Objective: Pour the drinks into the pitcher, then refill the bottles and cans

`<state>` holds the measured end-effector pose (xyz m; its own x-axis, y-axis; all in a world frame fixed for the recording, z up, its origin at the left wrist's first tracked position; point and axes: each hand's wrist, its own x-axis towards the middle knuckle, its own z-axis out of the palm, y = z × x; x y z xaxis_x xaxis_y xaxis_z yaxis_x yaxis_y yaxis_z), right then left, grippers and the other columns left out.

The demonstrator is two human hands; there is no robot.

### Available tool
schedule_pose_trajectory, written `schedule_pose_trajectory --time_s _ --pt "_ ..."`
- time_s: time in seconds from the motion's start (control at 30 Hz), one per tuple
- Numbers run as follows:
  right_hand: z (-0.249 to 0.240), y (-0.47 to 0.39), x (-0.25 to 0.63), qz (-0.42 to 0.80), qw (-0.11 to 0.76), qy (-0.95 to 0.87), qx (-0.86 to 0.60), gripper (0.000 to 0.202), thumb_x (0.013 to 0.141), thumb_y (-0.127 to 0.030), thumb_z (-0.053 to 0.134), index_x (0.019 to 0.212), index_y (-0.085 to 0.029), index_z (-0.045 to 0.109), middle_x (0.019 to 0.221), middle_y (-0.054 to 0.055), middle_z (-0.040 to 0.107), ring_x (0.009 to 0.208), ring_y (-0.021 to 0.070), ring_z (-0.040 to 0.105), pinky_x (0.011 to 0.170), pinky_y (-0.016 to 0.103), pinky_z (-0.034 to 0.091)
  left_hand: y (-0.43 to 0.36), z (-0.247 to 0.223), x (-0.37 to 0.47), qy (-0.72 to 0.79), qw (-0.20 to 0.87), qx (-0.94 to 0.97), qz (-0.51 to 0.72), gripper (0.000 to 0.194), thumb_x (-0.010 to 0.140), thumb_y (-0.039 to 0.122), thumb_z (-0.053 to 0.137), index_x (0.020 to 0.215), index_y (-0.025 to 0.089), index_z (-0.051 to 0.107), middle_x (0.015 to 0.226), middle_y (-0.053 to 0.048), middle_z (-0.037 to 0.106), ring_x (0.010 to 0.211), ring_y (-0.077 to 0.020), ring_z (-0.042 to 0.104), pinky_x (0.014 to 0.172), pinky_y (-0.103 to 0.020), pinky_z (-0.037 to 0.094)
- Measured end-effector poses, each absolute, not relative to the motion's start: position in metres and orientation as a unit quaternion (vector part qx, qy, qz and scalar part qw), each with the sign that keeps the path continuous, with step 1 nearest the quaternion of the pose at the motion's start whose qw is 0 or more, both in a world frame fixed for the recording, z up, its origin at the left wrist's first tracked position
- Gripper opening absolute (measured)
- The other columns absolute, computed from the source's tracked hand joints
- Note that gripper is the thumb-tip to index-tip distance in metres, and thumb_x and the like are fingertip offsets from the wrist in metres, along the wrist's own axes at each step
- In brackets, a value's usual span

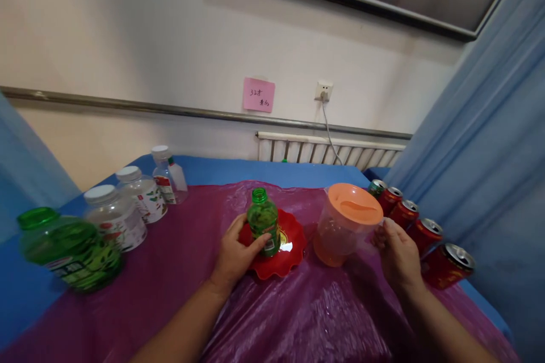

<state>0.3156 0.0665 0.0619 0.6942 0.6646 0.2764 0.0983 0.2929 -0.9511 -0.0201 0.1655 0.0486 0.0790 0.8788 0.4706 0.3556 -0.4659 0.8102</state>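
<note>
My left hand [236,249] is closed around a small green plastic bottle [263,218], thumb across its label. The bottle is upright and uncapped, over a red plate [293,261] with a wavy rim. To the right of the plate is a clear pitcher [334,235] with an orange lid [354,203]. My right hand [398,249] is closed at the pitcher's right side, where its handle is; the fingers hide most of the handle. The pitcher tilts slightly.
Several drink cans [426,235] stand in a row at the right edge. Along the left are a large green bottle [70,252] and clear white-capped jars [114,221]. Purple plastic sheeting [179,278] covers the blue table [213,167]. Behind are a wall and radiator [306,150].
</note>
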Motion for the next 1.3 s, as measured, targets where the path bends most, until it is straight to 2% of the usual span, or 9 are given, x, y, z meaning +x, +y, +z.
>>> schedule_pose_trajectory --time_s 0.1,0.23,0.33,0.43,0.57,0.8,1.0,1.13,1.3 --pt "0.066 0.054 0.316 0.088 0.748 -0.328 -0.570 0.033 0.079 -0.051 0.075 0.094 -0.023 0.065 0.092 0.003 0.063 0.084 0.0224 0.060 0.079 0.040 0.052 0.164 0.048 -0.021 0.451 0.238 0.692 0.511 0.064 0.074 0.058 0.076 0.121 0.016 0.064 0.121 -0.013 0.071 0.114 -0.0307 0.067 0.105 -0.048 0.050" --pt "0.079 0.027 0.286 -0.119 0.703 -0.486 -0.506 0.039 0.079 -0.035 0.077 0.116 -0.035 0.064 0.117 0.008 0.064 0.116 0.0352 0.060 0.098 0.059 0.048 0.160 0.049 -0.021 0.431 0.204 0.719 0.506 0.065 0.074 0.060 0.077 0.123 0.019 0.064 0.123 -0.012 0.071 0.114 -0.0309 0.067 0.106 -0.048 0.051" --pt "0.089 0.022 0.238 -0.031 0.551 -0.666 -0.502 0.069 0.084 -0.031 0.076 0.146 -0.033 0.047 0.138 0.012 0.061 0.125 0.0344 0.059 0.102 0.057 0.050 0.156 0.050 -0.022 0.382 0.173 0.761 0.495 0.063 0.076 0.057 0.078 0.126 0.020 0.064 0.124 -0.011 0.071 0.114 -0.0305 0.067 0.105 -0.047 0.053" --pt "0.090 0.038 0.195 0.039 0.502 -0.722 -0.475 0.092 0.081 -0.039 0.080 0.157 -0.029 0.029 0.148 0.015 0.055 0.133 0.0356 0.055 0.108 0.057 0.048 0.154 0.052 -0.023 0.318 0.148 0.806 0.477 0.063 0.079 0.054 0.078 0.131 0.023 0.062 0.125 -0.011 0.071 0.116 -0.0310 0.067 0.106 -0.048 0.052" --pt "0.089 0.063 0.171 0.109 0.502 -0.713 -0.477 0.098 0.075 -0.038 0.083 0.156 -0.024 0.031 0.147 0.017 0.057 0.133 0.0346 0.057 0.110 0.054 0.048 0.152 0.055 -0.025 0.243 0.142 0.837 0.470 0.061 0.083 0.056 0.073 0.135 0.027 0.059 0.125 -0.011 0.070 0.113 -0.0318 0.068 0.103 -0.047 0.055" --pt "0.103 0.059 0.179 0.122 0.544 -0.706 -0.437 0.067 0.073 -0.036 0.081 0.134 -0.024 0.057 0.127 0.011 0.071 0.115 0.0289 0.068 0.101 0.044 0.055 0.155 0.051 -0.023 0.204 0.130 0.850 0.468 0.062 0.082 0.052 0.075 0.138 0.031 0.057 0.127 -0.011 0.071 0.112 -0.0335 0.070 0.099 -0.048 0.058" --pt "0.106 0.053 0.191 0.096 0.607 -0.668 -0.420 0.059 0.067 -0.036 0.081 0.121 -0.024 0.060 0.110 0.008 0.074 0.096 0.0258 0.072 0.086 0.037 0.059 0.156 0.042 -0.023 0.245 0.152 0.838 0.462 0.077 0.073 0.064 0.078 0.139 0.030 0.056 0.132 -0.012 0.070 0.120 -0.0368 0.066 0.106 -0.051 0.053" --pt "0.109 0.034 0.206 0.094 0.633 -0.630 -0.440 0.061 0.066 -0.038 0.082 0.121 -0.024 0.059 0.107 0.007 0.072 0.090 0.0249 0.071 0.078 0.034 0.060 0.161 0.043 -0.026 0.306 0.170 0.815 0.462 0.066 0.082 0.061 0.070 0.139 0.030 0.056 0.136 -0.011 0.067 0.124 -0.0341 0.064 0.110 -0.053 0.049" --pt "0.143 -0.013 0.257 0.178 0.652 -0.578 -0.457 0.056 0.075 -0.037 0.080 0.124 -0.024 0.056 0.106 0.008 0.073 0.090 0.0250 0.072 0.078 0.034 0.061 0.176 0.037 -0.034 0.345 0.142 0.816 0.442 0.051 0.089 0.052 0.063 0.134 0.029 0.059 0.127 -0.008 0.072 0.113 -0.0303 0.071 0.100 -0.049 0.058"
